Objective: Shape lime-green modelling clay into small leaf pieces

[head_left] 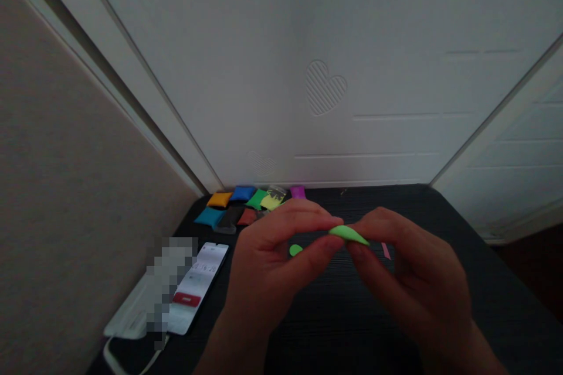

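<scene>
Between my two hands, above the dark table point(334, 316), is a thin, slightly curved piece of light green modelling clay point(349, 235). My left hand point(281, 258) pinches its left end between thumb and index finger. The other end sits between the thumb and fingers of my right hand point(409, 269). Beneath and behind my left hand lies a small round green clay piece point(296, 250) on the table. A narrow pink strip point(386, 251) shows partly behind my right hand.
Several coloured clay packets point(219, 200) lie at the table's back left, partly hidden by my left hand. A lit phone point(200, 287) rests at the left, beside a partly blurred white object with a cord point(127, 319). A white panelled surface point(281, 70) rises behind the table.
</scene>
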A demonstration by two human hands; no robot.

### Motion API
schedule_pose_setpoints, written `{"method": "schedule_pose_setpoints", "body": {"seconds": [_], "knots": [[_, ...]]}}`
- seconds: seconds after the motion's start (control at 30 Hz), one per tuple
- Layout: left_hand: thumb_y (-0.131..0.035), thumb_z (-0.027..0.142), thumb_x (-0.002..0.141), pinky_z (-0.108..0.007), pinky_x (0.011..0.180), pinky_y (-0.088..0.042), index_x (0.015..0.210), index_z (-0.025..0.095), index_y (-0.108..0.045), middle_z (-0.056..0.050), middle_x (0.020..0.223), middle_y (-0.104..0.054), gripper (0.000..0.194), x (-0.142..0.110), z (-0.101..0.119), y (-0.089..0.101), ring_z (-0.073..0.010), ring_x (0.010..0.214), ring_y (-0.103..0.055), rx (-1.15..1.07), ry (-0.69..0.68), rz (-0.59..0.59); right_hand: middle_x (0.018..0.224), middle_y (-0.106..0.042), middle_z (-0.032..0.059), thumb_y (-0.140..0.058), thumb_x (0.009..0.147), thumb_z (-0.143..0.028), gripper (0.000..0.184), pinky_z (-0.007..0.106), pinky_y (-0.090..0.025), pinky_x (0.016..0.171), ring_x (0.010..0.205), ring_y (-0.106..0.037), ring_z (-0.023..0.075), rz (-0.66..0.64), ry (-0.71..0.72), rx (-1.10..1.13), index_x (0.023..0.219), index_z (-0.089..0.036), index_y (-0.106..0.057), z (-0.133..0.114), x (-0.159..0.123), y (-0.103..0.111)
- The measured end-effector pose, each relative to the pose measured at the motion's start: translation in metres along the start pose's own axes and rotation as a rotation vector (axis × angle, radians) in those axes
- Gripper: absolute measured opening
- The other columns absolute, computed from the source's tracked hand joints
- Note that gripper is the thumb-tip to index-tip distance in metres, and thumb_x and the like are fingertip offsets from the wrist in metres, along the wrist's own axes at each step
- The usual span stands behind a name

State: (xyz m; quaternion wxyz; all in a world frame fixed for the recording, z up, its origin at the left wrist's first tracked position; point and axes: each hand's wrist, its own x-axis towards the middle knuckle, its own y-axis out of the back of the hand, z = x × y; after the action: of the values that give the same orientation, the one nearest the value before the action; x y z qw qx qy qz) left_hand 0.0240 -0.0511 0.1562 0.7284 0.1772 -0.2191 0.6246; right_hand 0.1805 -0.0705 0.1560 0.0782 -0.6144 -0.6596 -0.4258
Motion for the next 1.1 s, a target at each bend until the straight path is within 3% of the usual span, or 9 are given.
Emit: {"method": "schedule_pose_setpoints", "body": {"seconds": [0.2, 0.4, 0.67, 0.93, 1.1], "knots": [[-0.066, 0.017, 0.069, -0.03, 0.073, -0.047, 0.077, 0.023, -0.068, -0.002, 0.076, -0.064, 0.011, 0.001, -0.001, 0.0, -0.0168, 0.077, -0.058, -0.102, 0.074, -0.027, 0.075, -0.059, -0.0031, -0.057, 0.073, -0.009, 0.019, 0.023, -0.04, 0.061, 0.067, -0.053, 0.0089, -0.002, -0.003, -0.003, 0.088, -0.021, -0.057, 0.001, 0.0, 0.001], [-0.059, 0.031, 0.075, -0.027, 0.067, -0.046, 0.092, 0.024, -0.066, -0.004, 0.087, -0.064, 0.019, 0.002, -0.007, 0.004, -0.0175, 0.08, -0.056, -0.144, 0.16, -0.101, 0.074, -0.059, -0.0034, -0.056, 0.075, -0.012, 0.017, 0.024, -0.04, 0.063, 0.067, -0.054, 0.0098, 0.02, -0.088, 0.024, 0.088, -0.022, -0.058, 0.001, 0.0, -0.002], [-0.063, 0.013, 0.071, -0.028, 0.075, -0.045, 0.077, 0.025, -0.068, 0.0, 0.08, -0.064, 0.014, 0.003, -0.007, -0.004, -0.0152, 0.081, -0.056, -0.076, 0.072, 0.024, 0.072, -0.058, -0.0033, -0.056, 0.075, -0.014, 0.01, 0.025, -0.04, 0.062, 0.066, -0.054, 0.0101, 0.018, -0.121, 0.068, 0.083, -0.021, -0.057, 0.001, 0.001, -0.005], [-0.047, 0.02, 0.082, -0.029, 0.077, -0.044, 0.083, 0.02, -0.068, -0.003, 0.085, -0.063, 0.021, 0.004, -0.01, -0.002, -0.017, 0.085, -0.055, -0.15, 0.132, -0.046, 0.072, -0.058, -0.0046, -0.055, 0.077, -0.015, 0.01, 0.022, -0.04, 0.059, 0.064, -0.053, 0.0087, 0.061, -0.181, 0.102, 0.083, -0.023, -0.058, 0.0, 0.002, -0.005], [-0.052, 0.019, 0.08, -0.026, 0.069, -0.044, 0.076, 0.018, -0.066, -0.003, 0.077, -0.061, 0.015, 0.006, -0.011, -0.003, -0.0144, 0.075, -0.054, -0.188, 0.229, -0.064, 0.071, -0.059, -0.0039, -0.055, 0.077, -0.016, 0.008, 0.023, -0.04, 0.059, 0.064, -0.053, 0.0095, 0.026, -0.194, 0.128, 0.082, -0.022, -0.058, 0.0, 0.002, -0.005]]}}
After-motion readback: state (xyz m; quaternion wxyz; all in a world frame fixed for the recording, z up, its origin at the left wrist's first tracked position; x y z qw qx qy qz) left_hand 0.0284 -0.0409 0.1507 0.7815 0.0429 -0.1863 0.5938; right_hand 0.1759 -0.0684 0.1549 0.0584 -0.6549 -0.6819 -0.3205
